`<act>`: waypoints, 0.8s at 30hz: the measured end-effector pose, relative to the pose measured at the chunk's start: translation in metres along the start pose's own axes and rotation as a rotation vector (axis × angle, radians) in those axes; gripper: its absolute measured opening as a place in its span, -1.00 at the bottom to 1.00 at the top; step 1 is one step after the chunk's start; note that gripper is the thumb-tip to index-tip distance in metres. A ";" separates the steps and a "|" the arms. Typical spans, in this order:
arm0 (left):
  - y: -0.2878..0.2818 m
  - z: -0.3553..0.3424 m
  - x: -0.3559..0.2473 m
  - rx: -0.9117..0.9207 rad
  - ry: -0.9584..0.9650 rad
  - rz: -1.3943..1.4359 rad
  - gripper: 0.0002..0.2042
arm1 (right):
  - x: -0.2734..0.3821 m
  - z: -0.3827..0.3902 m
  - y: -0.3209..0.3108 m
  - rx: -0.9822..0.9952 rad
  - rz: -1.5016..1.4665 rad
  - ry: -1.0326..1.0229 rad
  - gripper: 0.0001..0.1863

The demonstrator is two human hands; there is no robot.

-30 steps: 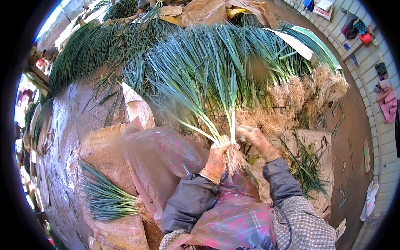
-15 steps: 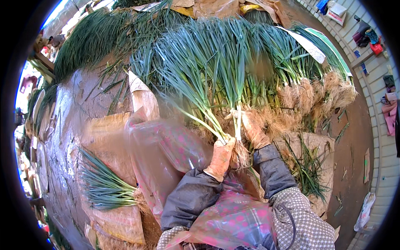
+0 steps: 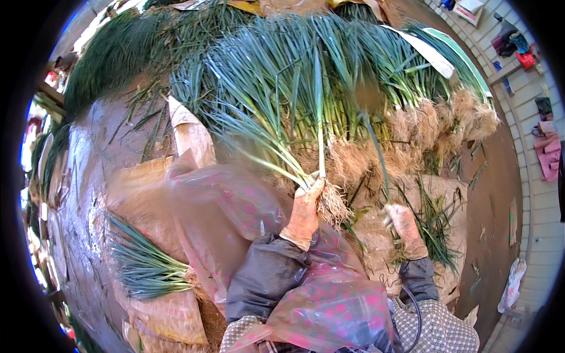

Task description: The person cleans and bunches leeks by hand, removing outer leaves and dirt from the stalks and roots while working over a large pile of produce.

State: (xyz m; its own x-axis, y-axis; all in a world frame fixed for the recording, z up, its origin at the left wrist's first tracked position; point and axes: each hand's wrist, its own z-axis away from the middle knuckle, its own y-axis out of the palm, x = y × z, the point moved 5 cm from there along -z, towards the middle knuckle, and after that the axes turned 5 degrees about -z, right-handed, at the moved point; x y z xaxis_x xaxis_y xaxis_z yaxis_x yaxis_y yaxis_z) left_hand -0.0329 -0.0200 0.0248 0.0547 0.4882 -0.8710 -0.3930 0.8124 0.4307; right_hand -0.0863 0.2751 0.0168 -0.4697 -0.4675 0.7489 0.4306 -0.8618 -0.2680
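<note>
- Two hands: the stained left hand [image 3: 303, 215] and the stained right hand [image 3: 405, 230], both beyond the clear plastic apron with pink dots [image 3: 338, 312], the landmark here.
- One held bunch of green onions [image 3: 321, 147], just beyond the apron; its overlapping stalks defy an exact count. Long blue-green leaves, slim whitish stalks, stringy tan roots; one stalk stands upright, others lean left.
- The left hand is clamped around its white bases, roots spilling out on the right.
- The right hand, fingers curled, is near one long, thin green leaf [image 3: 378, 147]; I cannot tell whether it grips it.
- One smaller green bundle with tan roots [image 3: 147, 265], left of the apron, on a tan woven sack [image 3: 170, 317].
- One broad row of rooted green onions [image 3: 341, 76], farther beyond the apron.
- One whitish plastic bag [image 3: 512, 286], well right of the apron.
</note>
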 end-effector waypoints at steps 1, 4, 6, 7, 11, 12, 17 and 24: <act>0.001 0.000 0.001 0.011 0.059 -0.084 -0.73 | 0.009 0.007 0.001 -0.038 0.588 -0.037 -0.53; 0.007 -0.002 0.013 0.140 -0.007 -0.144 -0.72 | 0.034 0.023 0.024 0.176 0.088 -0.153 -0.47; 0.013 0.004 0.001 0.158 -0.141 -0.031 -0.76 | 0.111 0.049 0.084 0.404 0.067 -0.146 -0.53; 0.016 0.000 0.006 0.201 -0.183 -0.020 -0.79 | 0.105 0.046 0.095 0.408 0.147 -0.164 -0.56; 0.014 0.008 0.003 0.156 -0.235 0.066 -0.87 | 0.099 0.059 0.128 0.587 -0.008 0.082 -0.68; 0.008 0.004 0.007 0.094 -0.232 0.043 -0.87 | 0.087 0.058 0.124 0.591 0.024 0.068 -0.65; -0.004 -0.004 0.022 -0.092 -0.212 0.044 -0.88 | 0.017 0.048 0.027 0.330 0.153 -0.115 -0.61; 0.008 -0.004 0.031 0.114 -0.049 -0.196 -0.81 | 0.075 0.019 0.068 0.299 0.105 -0.319 -0.42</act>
State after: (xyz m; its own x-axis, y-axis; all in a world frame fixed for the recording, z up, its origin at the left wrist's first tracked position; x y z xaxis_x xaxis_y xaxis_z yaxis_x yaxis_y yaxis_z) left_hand -0.0379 0.0008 0.0007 0.1654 0.3303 -0.9293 -0.2641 0.9227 0.2809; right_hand -0.0779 0.1851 0.0665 -0.1702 -0.4248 0.8891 0.6890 -0.6964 -0.2008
